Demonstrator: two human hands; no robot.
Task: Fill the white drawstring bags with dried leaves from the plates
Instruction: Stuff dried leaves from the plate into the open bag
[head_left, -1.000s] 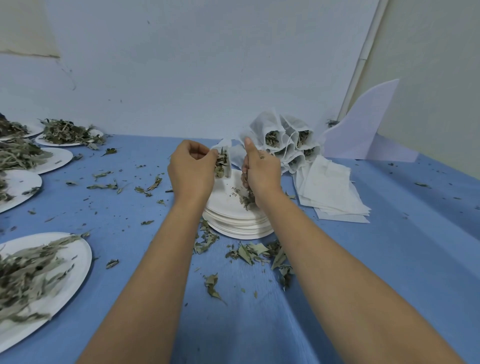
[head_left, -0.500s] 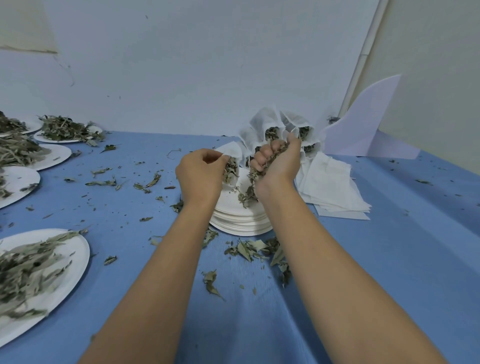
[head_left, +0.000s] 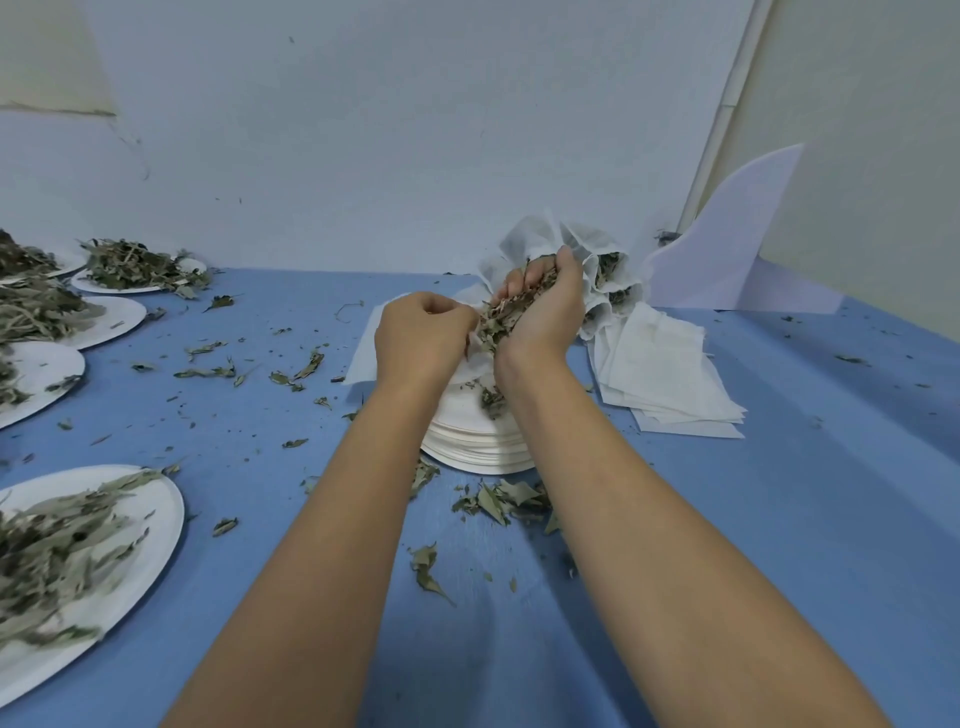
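Above the plate stack (head_left: 470, 441), my left hand (head_left: 423, 340) pinches the bag (head_left: 471, 347) open so my right hand (head_left: 545, 312), curled round leaves (head_left: 500, 316), can drop them in and spills land on it.

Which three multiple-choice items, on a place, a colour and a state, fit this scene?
1. Where do the folded empty bags lie?
A. right of the plate stack
B. on a full plate
C. at the left edge

2. What colour is the table cover?
A. red
B. blue
C. green

3. What is the right hand doing?
A. resting open
B. lifting a plate
C. holding dried leaves

1 A: they lie at the stack's right.
2 B: the cover is blue.
3 C: leaves fill its grip.
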